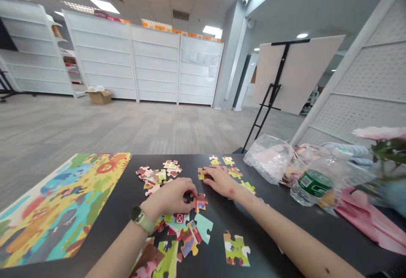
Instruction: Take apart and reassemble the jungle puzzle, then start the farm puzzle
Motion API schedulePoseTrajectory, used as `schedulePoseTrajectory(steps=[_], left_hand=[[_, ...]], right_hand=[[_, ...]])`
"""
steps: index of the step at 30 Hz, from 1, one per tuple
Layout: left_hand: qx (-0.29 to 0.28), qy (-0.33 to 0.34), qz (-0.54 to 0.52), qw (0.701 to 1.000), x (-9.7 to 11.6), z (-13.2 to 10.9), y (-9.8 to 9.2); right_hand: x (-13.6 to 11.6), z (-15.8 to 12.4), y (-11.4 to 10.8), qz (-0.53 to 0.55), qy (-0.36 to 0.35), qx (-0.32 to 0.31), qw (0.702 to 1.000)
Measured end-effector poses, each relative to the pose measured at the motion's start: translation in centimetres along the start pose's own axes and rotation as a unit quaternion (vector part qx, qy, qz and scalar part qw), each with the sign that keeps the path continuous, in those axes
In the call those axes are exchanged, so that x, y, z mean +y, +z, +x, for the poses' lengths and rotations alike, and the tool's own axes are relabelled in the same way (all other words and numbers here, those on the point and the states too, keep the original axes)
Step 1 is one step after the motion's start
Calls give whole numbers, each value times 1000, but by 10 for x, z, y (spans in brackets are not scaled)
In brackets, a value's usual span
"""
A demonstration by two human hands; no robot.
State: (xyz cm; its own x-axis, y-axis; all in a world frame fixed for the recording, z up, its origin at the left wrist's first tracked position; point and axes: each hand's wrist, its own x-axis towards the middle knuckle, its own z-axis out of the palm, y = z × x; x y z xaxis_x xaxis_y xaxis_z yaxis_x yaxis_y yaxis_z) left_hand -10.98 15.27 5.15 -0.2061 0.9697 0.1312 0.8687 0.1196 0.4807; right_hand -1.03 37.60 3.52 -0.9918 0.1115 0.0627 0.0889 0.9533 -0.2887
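Observation:
Loose colourful puzzle pieces lie scattered over a black table. My left hand, with a watch on its wrist, has its fingers curled and pinches a small piece at the table's middle. My right hand lies farther back, fingers stretched flat, its fingertips touching a piece. A group of joined pieces sits near the front edge, and a single green piece lies to its right.
A large colourful picture board lies on the table's left side. At the right are a crumpled clear plastic bag, a plastic bottle with a green label, pink cloth and a pink flower. An easel stands behind.

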Motion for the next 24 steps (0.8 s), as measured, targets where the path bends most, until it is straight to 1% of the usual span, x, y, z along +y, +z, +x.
schedulePoseTrajectory(steps=[3,5,6,8,10,12,14,16,17,19,21,24], left_hand=[[11,1,12,1000,0,0,0],[25,-8,25,999,1,2,1],[34,-17,32,999,1,3,3],[58,-40,48,996,0,6,7],[82,-67,63,992,-5,9,11],[104,-98,76,987,-12,11,13],[120,-130,85,981,-22,11,13],[123,-153,89,976,-32,8,10],[120,-159,89,976,-35,6,9],[111,-161,87,977,-38,3,6],[99,-153,82,980,-35,2,5],[77,-127,74,986,-27,4,5]], right_hand=[[7,35,0,-8,32,24,999],[10,48,-3,-3,39,40,998],[10,49,-5,2,38,50,998],[6,43,-9,13,30,73,997],[-2,28,-13,25,4,78,997],[-14,9,-14,40,-46,52,997],[-24,-9,-12,48,-108,8,993],[-28,-21,-8,38,-141,-15,989],[-27,-25,-6,30,-143,-16,989],[-21,-28,-5,14,-121,3,993],[-12,-27,-6,8,-93,23,995],[-1,-16,-9,8,-69,44,997]])
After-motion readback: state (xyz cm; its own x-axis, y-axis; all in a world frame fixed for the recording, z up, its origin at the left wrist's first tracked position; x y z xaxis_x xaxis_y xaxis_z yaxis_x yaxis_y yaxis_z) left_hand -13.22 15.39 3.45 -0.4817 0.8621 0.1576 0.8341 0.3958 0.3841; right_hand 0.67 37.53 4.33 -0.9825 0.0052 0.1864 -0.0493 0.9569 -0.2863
